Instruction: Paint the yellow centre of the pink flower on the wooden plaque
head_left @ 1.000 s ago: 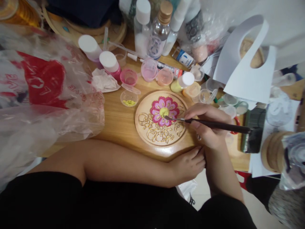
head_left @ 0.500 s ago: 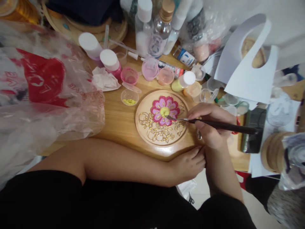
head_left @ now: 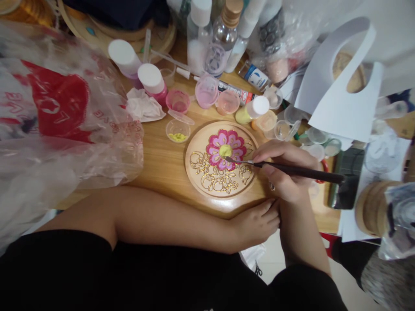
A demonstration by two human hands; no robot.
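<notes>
Plaque (head_left: 201, 140) ×1 w/ 1 spatula (head_left: 304, 172), pinched by R hand (head_left: 287, 183); can't tell L hand's (head_left: 254, 225) grip.

Two hands (head_left: 254, 226) (head_left: 288, 185); one spatula (head_left: 300, 171); one plaque (head_left: 198, 142); one painted flower (head_left: 226, 150)

The person wears a plain black top (head_left: 181, 276), its cloth so dark that seams and folds hardly show, with a tiny pale spot at the lower edge, too small to make out. The left sleeve (head_left: 65, 255) is short and loose, ending above the elbow in a straight hem; the right sleeve (head_left: 308, 289) is black too. Both forearms and the left hand (head_left: 254, 226) look bare, while a small shiny ring (head_left: 271, 186) appears on the ungloved right hand (head_left: 288, 183).
</notes>
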